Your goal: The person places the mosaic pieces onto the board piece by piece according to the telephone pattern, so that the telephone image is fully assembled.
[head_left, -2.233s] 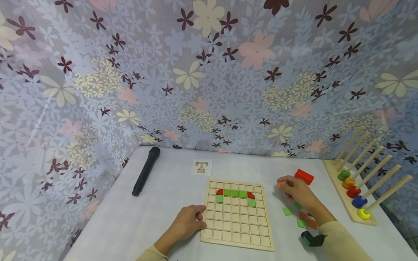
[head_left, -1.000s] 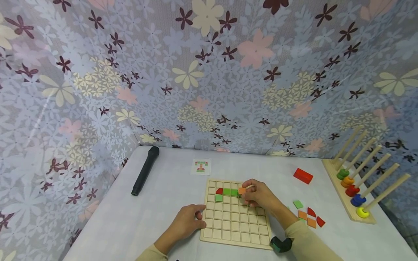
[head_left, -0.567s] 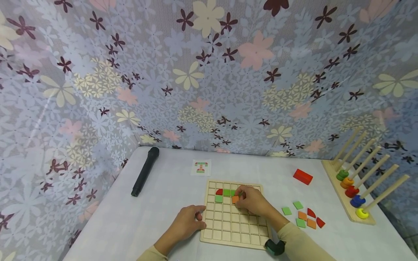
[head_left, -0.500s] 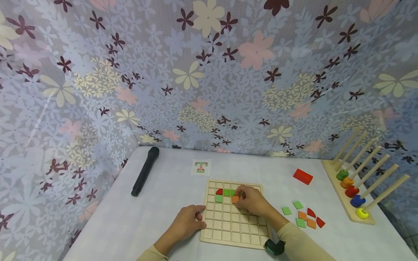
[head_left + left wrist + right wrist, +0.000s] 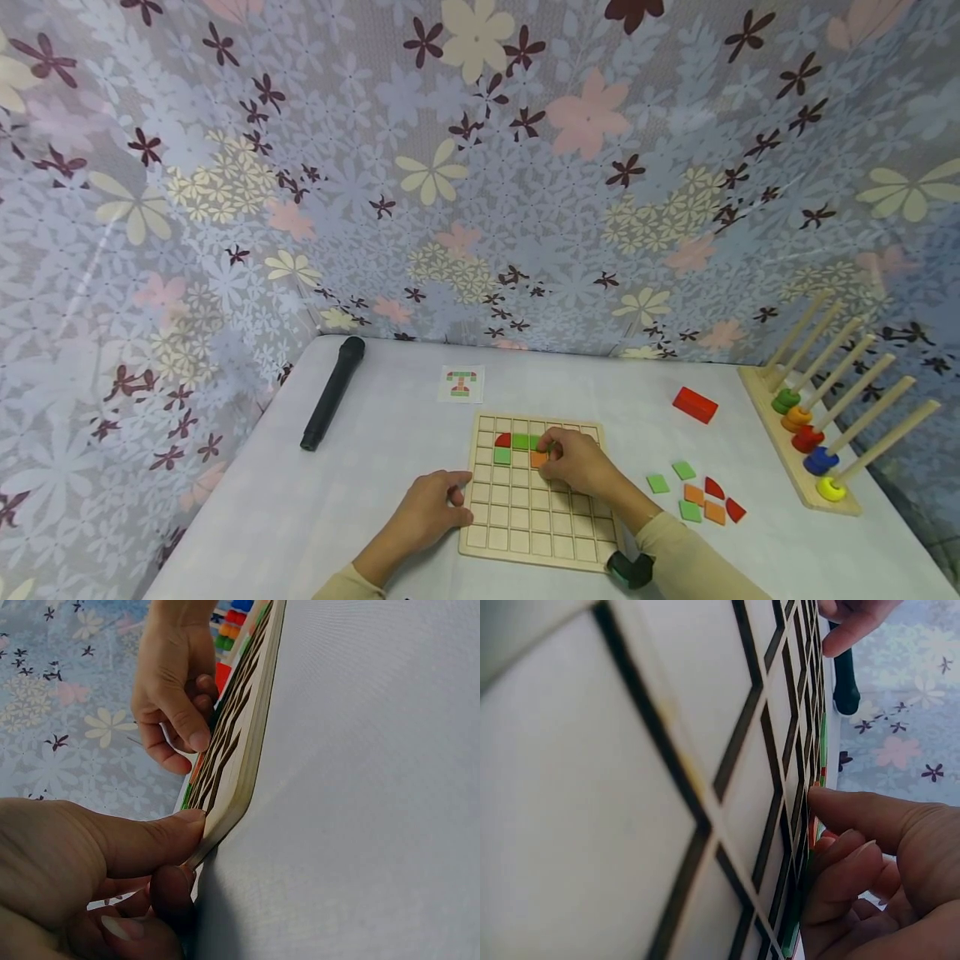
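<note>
A square wooden grid board (image 5: 519, 542) lies on the table. Along an upper row of its cells are a red quarter-round tile (image 5: 504, 440) and green square tiles (image 5: 521, 442), with a light green tile (image 5: 502, 456) below the red one. My left hand (image 5: 426, 510) holds the board's left edge, thumb and fingers at the rim in the left wrist view. My right hand (image 5: 576, 460) bends over the board, its thumb and fingertips at an orange square tile (image 5: 538, 459) in a cell below the green row. That hand hides the row's right end.
Several loose green, orange and red tiles (image 5: 693, 495) lie right of the board. Behind it is a small pattern card (image 5: 461, 384). A black microphone (image 5: 333, 392) lies at left, a red block (image 5: 695, 405) at right, near a peg stand with coloured rings (image 5: 802, 442).
My right hand has carried the orange tile from the right of the board, over the row, down to a cell beneath the green tiles. My left hand has stayed at the board's edge.
</note>
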Action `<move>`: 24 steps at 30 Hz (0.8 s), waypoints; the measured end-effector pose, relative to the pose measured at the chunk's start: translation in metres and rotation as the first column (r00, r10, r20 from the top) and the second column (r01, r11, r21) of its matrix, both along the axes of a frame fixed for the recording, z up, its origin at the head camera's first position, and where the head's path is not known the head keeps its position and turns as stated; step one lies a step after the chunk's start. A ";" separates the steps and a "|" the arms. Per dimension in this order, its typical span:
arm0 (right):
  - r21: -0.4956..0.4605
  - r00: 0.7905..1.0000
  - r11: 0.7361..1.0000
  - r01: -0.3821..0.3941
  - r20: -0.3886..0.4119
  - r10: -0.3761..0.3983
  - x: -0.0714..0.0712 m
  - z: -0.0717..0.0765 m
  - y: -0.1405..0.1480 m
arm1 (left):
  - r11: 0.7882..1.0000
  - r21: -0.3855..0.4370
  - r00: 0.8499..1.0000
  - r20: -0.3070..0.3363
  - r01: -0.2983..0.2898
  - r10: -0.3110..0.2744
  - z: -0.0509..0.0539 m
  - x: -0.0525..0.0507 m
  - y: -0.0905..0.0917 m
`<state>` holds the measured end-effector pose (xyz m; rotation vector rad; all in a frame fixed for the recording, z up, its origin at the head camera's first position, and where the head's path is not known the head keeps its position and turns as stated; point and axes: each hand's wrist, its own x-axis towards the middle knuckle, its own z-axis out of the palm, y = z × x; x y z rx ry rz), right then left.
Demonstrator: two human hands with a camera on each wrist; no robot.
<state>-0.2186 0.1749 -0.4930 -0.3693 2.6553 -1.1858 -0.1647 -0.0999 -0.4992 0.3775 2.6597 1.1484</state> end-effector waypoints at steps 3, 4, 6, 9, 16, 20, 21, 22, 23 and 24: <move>-0.036 1.000 0.999 -0.001 0.014 0.001 0.001 0.002 0.003 | 1.000 -0.004 1.000 -0.001 0.000 0.000 0.000 -0.001 0.000; -0.060 1.000 0.998 -0.001 0.025 0.002 0.002 0.004 0.005 | 1.000 -0.004 1.000 0.000 0.000 0.000 0.001 -0.001 0.000; -0.114 0.999 0.993 0.005 0.041 0.000 0.004 0.009 0.012 | 1.000 -0.004 1.000 0.004 0.003 -0.003 0.002 -0.001 0.000; -0.243 0.995 0.970 0.021 0.104 0.005 0.011 0.018 0.029 | 1.000 -0.002 1.000 0.009 0.006 -0.006 0.004 0.000 -0.001; -0.406 0.962 0.888 0.216 0.244 -0.123 0.042 0.036 0.095 | 1.000 -0.006 1.000 -0.015 0.006 -0.006 0.005 0.001 -0.002; -0.457 0.890 0.776 0.435 0.349 -0.294 0.062 0.039 0.146 | 1.000 0.002 1.000 -0.003 0.002 -0.002 0.005 0.001 -0.001; -0.467 0.868 0.744 0.478 0.378 -0.321 0.067 0.038 0.159 | 1.000 0.001 1.000 -0.002 0.002 -0.002 0.004 0.002 -0.001; -0.476 0.848 0.713 0.515 0.403 -0.344 0.071 0.037 0.171 | 1.000 0.002 1.000 -0.002 0.004 -0.004 0.004 0.002 0.000; -0.479 0.835 0.695 0.537 0.421 -0.355 0.074 0.036 0.184 | 1.000 0.001 1.000 -0.003 0.005 -0.005 0.004 0.002 0.000; -0.476 0.826 0.686 0.551 0.430 -0.365 0.078 0.035 0.195 | 1.000 -0.001 1.000 -0.008 0.007 -0.007 0.003 0.002 0.000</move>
